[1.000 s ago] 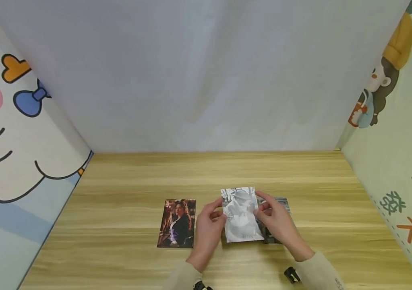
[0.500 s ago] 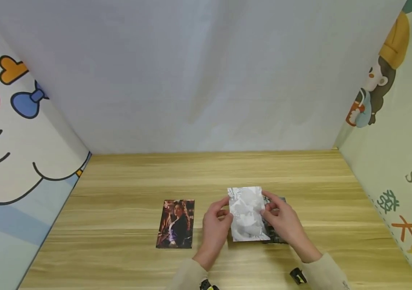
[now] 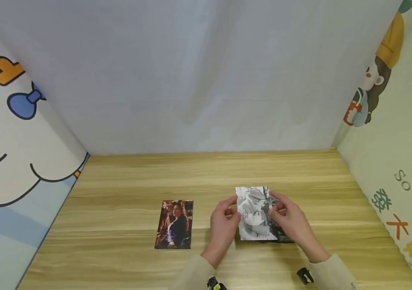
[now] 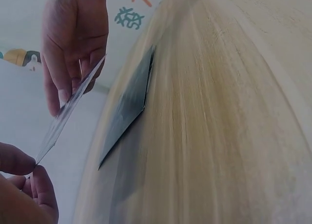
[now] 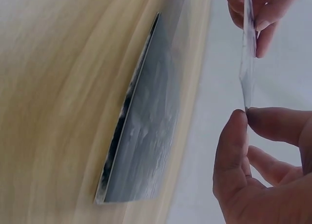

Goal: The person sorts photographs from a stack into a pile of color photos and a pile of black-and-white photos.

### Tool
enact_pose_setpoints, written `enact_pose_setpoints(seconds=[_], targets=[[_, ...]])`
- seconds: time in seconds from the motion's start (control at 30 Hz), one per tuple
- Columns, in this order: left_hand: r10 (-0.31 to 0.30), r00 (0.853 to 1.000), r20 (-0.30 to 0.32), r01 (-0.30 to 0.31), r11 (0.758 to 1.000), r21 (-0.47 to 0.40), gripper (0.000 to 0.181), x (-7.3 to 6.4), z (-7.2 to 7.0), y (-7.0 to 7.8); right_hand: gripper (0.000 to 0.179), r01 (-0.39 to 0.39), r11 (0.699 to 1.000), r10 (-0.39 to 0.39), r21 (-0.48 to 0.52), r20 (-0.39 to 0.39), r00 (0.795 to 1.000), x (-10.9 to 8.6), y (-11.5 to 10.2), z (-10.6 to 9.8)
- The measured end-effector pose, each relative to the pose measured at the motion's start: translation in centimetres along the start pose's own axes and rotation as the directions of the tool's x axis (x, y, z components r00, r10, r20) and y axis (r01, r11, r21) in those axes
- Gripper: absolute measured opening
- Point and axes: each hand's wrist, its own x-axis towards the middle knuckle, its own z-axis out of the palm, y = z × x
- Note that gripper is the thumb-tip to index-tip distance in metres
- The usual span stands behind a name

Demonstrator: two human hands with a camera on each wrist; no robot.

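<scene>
A black-and-white photo card [image 3: 253, 217] is held up between both hands in the head view. My left hand [image 3: 224, 221] pinches its left edge with thumb and fingers, and my right hand [image 3: 290, 219] pinches the right edge. Both wrist views show the card raised above the tabletop. Beneath it lies a dark stack of photo cards [image 5: 144, 126], mostly covered by the held card and right hand in the head view. To the left, a color photo card [image 3: 174, 224] of a person in a dark jacket lies flat.
The wood-grain table [image 3: 119, 181] meets a pale cloth wall [image 3: 206, 80] at the back. Printed cartoon panels [image 3: 21, 133] rise on the left and right. A small black clip-like object [image 3: 305, 276] shows beside the right sleeve, and a black-and-yellow one [image 3: 216, 283] by the left.
Both hands have shifted right in the head view, carrying the black-and-white card farther over the dark cards. Its glare has faded, so its picture shows more clearly. The color card stays put.
</scene>
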Motion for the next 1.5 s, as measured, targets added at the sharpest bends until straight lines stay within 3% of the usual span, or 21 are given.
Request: enact_pose_setpoints(seconds=[0.43,0.7,1.1,1.37,1.5], targets=[[0.02,1.0,-0.002,-0.02,1.0,0.009,0.05,-0.1,2.3,0.0,0.057,-0.042,0.998,0.043,-0.044,0.017,0.999,-0.5,1.0,-1.6],[0.046,0.999,-0.023,-0.045,0.996,0.074,0.047,-0.1,3.7,-0.8,0.058,-0.049,0.996,0.05,-0.068,0.017,0.999,-0.7,1.9,-2.4],[-0.025,0.996,0.086,0.014,0.991,0.131,0.049,0.3,4.4,-1.7,0.058,-0.052,0.987,0.054,-0.151,0.015,0.998,0.1,3.5,-3.0],[-0.11,0.983,0.146,0.079,0.976,0.203,0.051,-0.4,4.2,-1.5,0.056,-0.061,0.969,0.074,-0.24,0.045,0.996,0.7,4.3,-3.3],[-0.115,0.978,0.173,0.072,0.968,0.24,0.05,-0.8,4.1,-1.5,0.057,-0.054,0.961,0.073,-0.272,0.06,0.995,0.9,4.6,-3.2]])
